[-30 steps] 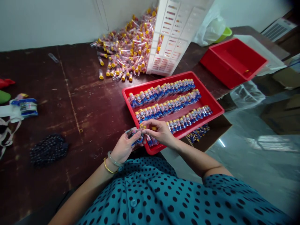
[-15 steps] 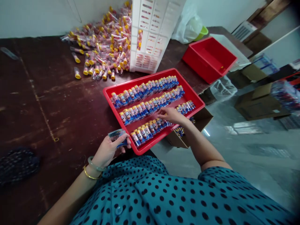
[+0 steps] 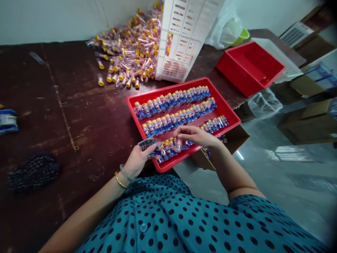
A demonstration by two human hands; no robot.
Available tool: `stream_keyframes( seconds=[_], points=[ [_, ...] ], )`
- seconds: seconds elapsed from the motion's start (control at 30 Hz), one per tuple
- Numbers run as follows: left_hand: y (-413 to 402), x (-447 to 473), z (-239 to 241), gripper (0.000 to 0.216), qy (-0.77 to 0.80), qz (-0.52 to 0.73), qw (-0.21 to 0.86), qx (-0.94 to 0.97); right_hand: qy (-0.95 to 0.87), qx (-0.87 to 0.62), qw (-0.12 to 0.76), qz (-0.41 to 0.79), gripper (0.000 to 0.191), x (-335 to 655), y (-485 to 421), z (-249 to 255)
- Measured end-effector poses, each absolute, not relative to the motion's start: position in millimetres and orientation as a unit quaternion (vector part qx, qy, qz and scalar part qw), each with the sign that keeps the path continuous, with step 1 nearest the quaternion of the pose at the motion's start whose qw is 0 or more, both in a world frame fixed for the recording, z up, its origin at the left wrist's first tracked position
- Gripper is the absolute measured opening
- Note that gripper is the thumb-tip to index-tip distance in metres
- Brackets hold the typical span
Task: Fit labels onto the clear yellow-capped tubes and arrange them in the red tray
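My left hand (image 3: 141, 157) is closed on a small stack of printed cards (image 3: 147, 143) at the near left corner of a red tray (image 3: 238, 121). My right hand (image 3: 193, 136), above the front row, pinches a small clear tube (image 3: 178, 144) with pinkish contents. Yellow-capped tubes with blue printed backing (image 3: 163, 122) stand in three tilted rows in the tray. Part of the front row is hidden behind my right hand.
Loose yellow-capped tubes (image 3: 129, 52) are heaped by the wall beside a white slotted basket (image 3: 172, 52). A deep red bin (image 3: 237, 75) stands at the right. Below the tray is a cardboard box (image 3: 235, 137). A dark cloth (image 3: 34, 174) lies at the left.
My left hand with the cards has moved right, over the tray's edge. My right hand has lifted a tube and come slightly nearer to the left hand. The view has shifted left.
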State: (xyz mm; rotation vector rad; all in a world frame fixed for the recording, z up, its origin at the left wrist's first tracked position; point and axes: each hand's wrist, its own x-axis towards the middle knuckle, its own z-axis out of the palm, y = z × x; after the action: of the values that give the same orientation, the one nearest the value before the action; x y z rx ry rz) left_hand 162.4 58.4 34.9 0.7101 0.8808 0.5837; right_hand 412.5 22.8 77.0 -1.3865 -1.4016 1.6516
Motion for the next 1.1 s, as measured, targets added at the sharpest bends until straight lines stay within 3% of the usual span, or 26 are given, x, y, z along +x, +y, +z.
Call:
stream_keyframes(
  seconds=[0.23,0.37,0.47,0.6,0.9,1.1],
  points=[
    [57.0,164.5,39.4,0.030,0.437,0.361,0.762,0.315,-0.598,-0.519,0.336,0.511,0.019,350.7,34.8,68.1],
    [59.9,157.9,35.4,0.030,0.415,0.304,0.786,0.343,-0.608,-0.525,0.342,0.488,0.019,348.6,40.1,67.7],
    [62.2,152.5,28.7,0.026,0.428,0.270,0.784,0.361,-0.577,-0.545,0.335,0.508,0.025,362.0,44.2,67.3],
    [63.8,148.5,25.0,0.026,0.433,0.284,0.771,0.370,-0.487,-0.571,0.396,0.529,0.028,388.1,44.9,66.0],
    [70.0,147.2,36.4,0.028,0.443,0.282,0.741,0.418,-0.427,-0.482,0.476,0.599,0.029,389.3,38.6,72.7],
    [69.8,145.4,45.2,0.022,0.412,0.285,0.747,0.438,-0.451,-0.463,0.439,0.623,0.030,379.0,45.5,77.6]
  ],
)
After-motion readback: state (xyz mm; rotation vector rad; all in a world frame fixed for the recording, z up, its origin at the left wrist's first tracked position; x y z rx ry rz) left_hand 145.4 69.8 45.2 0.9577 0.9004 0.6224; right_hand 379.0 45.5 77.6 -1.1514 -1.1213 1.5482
